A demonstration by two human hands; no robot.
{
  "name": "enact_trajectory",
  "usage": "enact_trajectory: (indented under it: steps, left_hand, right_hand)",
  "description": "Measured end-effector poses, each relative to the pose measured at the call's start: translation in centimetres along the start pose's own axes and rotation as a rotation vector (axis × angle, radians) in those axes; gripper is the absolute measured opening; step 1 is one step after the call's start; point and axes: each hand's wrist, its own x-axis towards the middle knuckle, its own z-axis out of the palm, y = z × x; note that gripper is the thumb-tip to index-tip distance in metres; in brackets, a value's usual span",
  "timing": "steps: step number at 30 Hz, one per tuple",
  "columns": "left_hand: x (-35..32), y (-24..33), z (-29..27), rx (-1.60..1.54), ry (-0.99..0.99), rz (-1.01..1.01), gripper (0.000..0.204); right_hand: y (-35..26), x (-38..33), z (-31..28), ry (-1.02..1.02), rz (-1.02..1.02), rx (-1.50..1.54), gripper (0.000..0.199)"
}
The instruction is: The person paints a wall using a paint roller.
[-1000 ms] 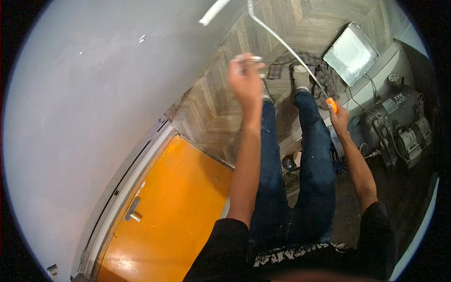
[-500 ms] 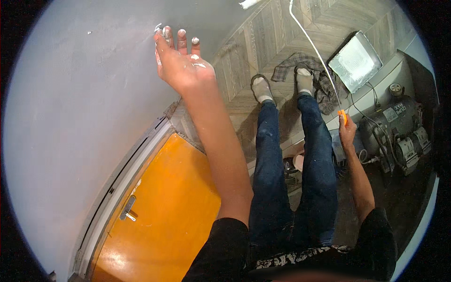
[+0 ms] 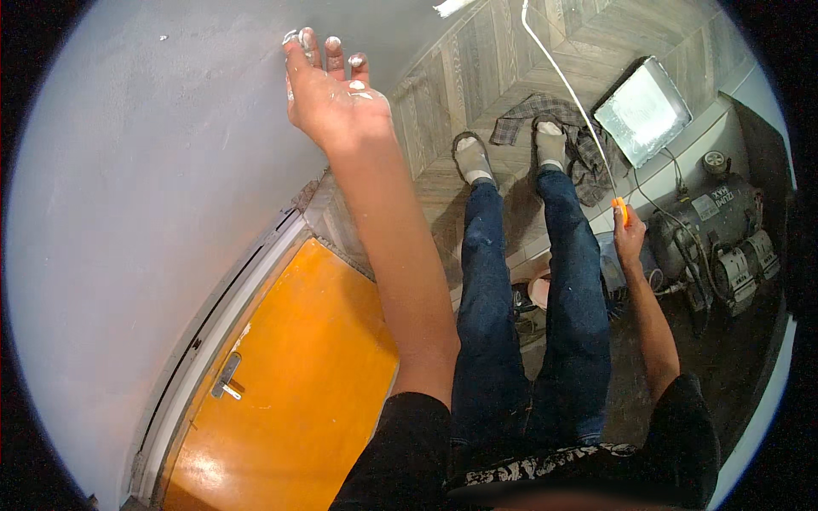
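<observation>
My right hand [image 3: 629, 234] is closed round the orange handle [image 3: 620, 210] of a paint roller. Its long thin rod [image 3: 567, 85] runs up and leaves the picture at the top edge. A white fuzzy piece [image 3: 452, 7] shows at that edge, perhaps the roller's head; the join is out of view. My left hand [image 3: 336, 102] is raised beside the grey wall [image 3: 153, 170], palm toward me. Its fingers are apart and loosely bent, with white paint or paste on the fingertips and palm. Whether the fingertips touch the wall, I cannot tell.
A tray with white paint [image 3: 645, 111] lies at the right, by a plaid cloth [image 3: 588, 162] near my feet. A dark air compressor [image 3: 711, 226] with hoses stands beyond my right arm. An orange door [image 3: 290, 358] with a handle is at the lower left.
My left hand is slightly higher in the picture, and its fingers have shifted a little. My right hand keeps its hold on the roller, almost in the same place.
</observation>
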Motion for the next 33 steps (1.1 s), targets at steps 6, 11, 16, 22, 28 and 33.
enact_trajectory:
  steps: [6, 11, 16, 22, 28, 33]
  left_hand:
    - [-0.1, -0.1, 0.5, -0.023, 0.017, -0.010, 0.024]
    - [0.3, 0.3, 0.5, 0.004, 0.023, 0.009, 0.021]
    - [0.5, 0.0, 0.8, -0.023, 0.048, -0.017, 0.019]
    - [0.4, 0.2, 0.6, 0.011, 0.054, -0.033, 0.018]
    - [-1.5, -0.9, -0.7, 0.053, 0.041, -0.044, 0.015]
    - [-3.7, -2.6, -2.9, 0.201, -0.005, 0.016, 0.024]
  right_hand:
    - [0.7, -0.5, 0.0, -0.020, 0.063, 0.122, 0.029]
    - [1.4, -0.6, 0.3, 0.009, 0.053, 0.049, 0.032]
    - [1.8, -0.8, 0.0, 0.024, 0.050, 0.064, 0.031]
    - [0.9, -1.2, -0.1, 0.024, 0.080, 0.061, 0.029]
    - [1.4, -1.2, 0.4, 0.037, 0.085, 0.062, 0.028]
    - [1.3, -1.1, 0.7, 0.039, 0.151, 0.098, 0.029]
